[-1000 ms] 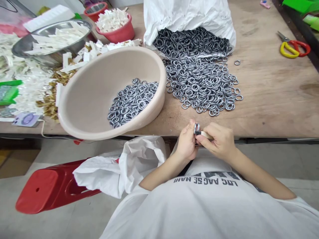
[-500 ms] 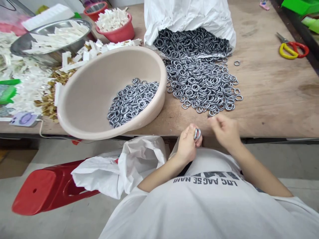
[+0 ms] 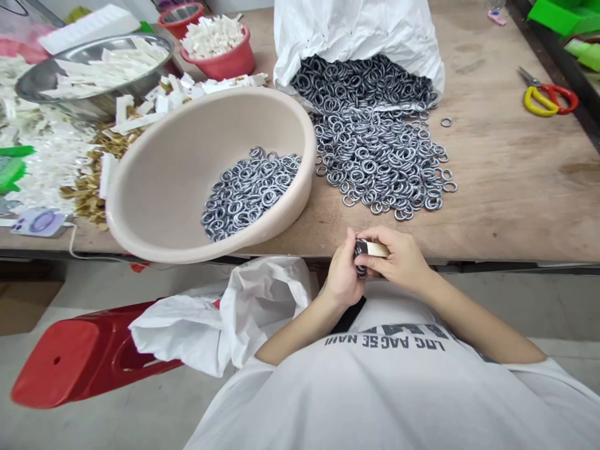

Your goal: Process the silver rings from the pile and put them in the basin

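My left hand [image 3: 344,275] is shut on a small bunch of grey metal rings [image 3: 360,251] at the table's front edge. My right hand [image 3: 401,259] pinches a flat tan strip [image 3: 377,249], whose end presses against those rings. The material of the strip cannot be told from here. Both hands touch each other and partly hide the rings. Further up the table, a beige plastic basin [image 3: 159,187] holds a heap of loose rings [image 3: 248,194]. A large ring pile [image 3: 379,162] spills from a white sack [image 3: 356,37] beside it.
Red-and-yellow-handled scissors [image 3: 546,97] lie at the right. A steel bowl [image 3: 42,81] and a red basin [image 3: 218,56] hold white plastic pieces, with more scattered at the left. A white bag [image 3: 225,319] and a red stool [image 3: 79,362] sit below the table edge.
My right hand has come back from near the ring pile to my left hand. It now presses the tan strip against the rings. The view has shifted slightly.
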